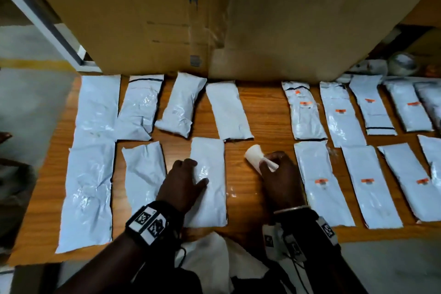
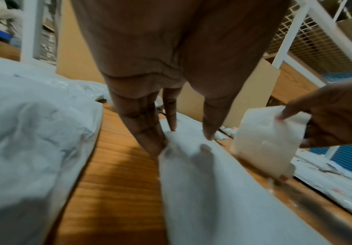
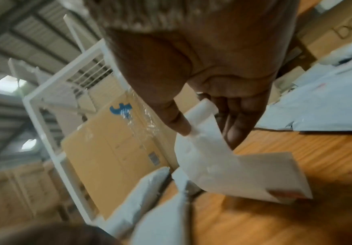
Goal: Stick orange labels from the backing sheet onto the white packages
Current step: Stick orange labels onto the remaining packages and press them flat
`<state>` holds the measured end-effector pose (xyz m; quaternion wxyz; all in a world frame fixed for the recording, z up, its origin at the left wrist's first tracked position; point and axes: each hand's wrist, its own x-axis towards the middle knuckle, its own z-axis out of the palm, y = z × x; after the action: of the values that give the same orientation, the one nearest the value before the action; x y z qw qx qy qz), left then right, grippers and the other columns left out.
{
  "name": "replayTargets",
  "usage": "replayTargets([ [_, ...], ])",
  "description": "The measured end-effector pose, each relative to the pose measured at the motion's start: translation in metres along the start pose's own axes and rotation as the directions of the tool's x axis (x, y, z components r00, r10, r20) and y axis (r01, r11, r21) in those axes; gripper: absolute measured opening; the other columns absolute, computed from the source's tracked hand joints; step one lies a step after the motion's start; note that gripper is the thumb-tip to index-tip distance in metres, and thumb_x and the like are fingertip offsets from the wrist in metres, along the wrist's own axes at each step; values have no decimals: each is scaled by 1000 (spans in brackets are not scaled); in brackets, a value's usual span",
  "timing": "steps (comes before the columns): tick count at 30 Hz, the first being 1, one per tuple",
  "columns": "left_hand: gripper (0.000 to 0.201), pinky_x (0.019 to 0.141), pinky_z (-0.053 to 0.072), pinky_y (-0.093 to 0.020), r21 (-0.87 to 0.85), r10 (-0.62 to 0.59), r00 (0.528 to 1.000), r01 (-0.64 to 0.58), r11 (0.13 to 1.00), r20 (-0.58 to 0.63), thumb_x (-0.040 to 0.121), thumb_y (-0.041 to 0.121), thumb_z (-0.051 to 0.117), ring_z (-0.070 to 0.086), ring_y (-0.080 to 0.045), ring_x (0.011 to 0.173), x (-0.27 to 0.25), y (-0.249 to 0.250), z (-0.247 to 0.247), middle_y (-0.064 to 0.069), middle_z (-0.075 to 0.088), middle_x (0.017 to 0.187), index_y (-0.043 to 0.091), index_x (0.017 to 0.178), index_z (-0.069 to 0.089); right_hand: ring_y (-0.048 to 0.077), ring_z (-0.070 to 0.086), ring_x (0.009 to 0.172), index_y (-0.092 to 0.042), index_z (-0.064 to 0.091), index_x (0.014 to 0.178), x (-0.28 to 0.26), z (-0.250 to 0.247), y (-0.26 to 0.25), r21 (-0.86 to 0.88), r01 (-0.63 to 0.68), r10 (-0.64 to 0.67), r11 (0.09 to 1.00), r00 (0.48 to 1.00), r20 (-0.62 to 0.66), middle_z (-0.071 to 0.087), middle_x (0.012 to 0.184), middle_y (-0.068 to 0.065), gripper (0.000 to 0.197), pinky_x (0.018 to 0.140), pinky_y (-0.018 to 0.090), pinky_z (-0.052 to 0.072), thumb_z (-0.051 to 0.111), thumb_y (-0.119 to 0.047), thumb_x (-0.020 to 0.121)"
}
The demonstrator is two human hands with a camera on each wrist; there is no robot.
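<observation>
My left hand (image 1: 185,178) rests with straight fingers (image 2: 171,116) on an unlabelled white package (image 1: 211,200) at the middle of the wooden table (image 1: 262,112). The fingertips press near its far left edge. My right hand (image 1: 281,175) hovers just right of that package and pinches a curled white backing sheet (image 1: 254,154) between thumb (image 3: 171,119) and fingers. The backing sheet (image 3: 223,165) hangs down to the table, and an orange label (image 3: 286,194) shows at its lower end. No label is visible on the package under my left hand.
Several white packages with orange labels (image 1: 321,181) lie in two rows on the right; several unlabelled ones (image 1: 90,186) lie on the left. A big cardboard box (image 1: 262,19) stands along the table's back. A tape roll (image 1: 402,67) sits at the far right.
</observation>
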<state>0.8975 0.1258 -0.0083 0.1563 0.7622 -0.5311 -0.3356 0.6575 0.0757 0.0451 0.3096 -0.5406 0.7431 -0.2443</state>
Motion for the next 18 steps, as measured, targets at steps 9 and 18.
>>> replayTargets([
  [9, 107, 112, 38, -26, -515, 327, 918, -172, 840, 226, 55, 64, 90, 41, 3, 139, -11, 66, -40, 25, 44, 152, 47, 149, 40, 29, 73, 96, 4, 59, 110, -17, -58, -41, 790, -482, 155, 380, 875, 459, 74, 106, 19, 16, 73, 44, 64, 52, 0, 95],
  [18, 27, 76, 52, -27, -529, 371, 904, -213, 821, 211, 78, 37, 88, 68, -4, 82, -37, 109, -41, 10, 72, 80, 18, 79, 69, 28, 69, 96, -2, 65, 104, 7, -87, -27, 764, -398, 203, 508, 917, 342, 72, 105, 17, 10, 73, 36, 62, 58, -2, 97],
])
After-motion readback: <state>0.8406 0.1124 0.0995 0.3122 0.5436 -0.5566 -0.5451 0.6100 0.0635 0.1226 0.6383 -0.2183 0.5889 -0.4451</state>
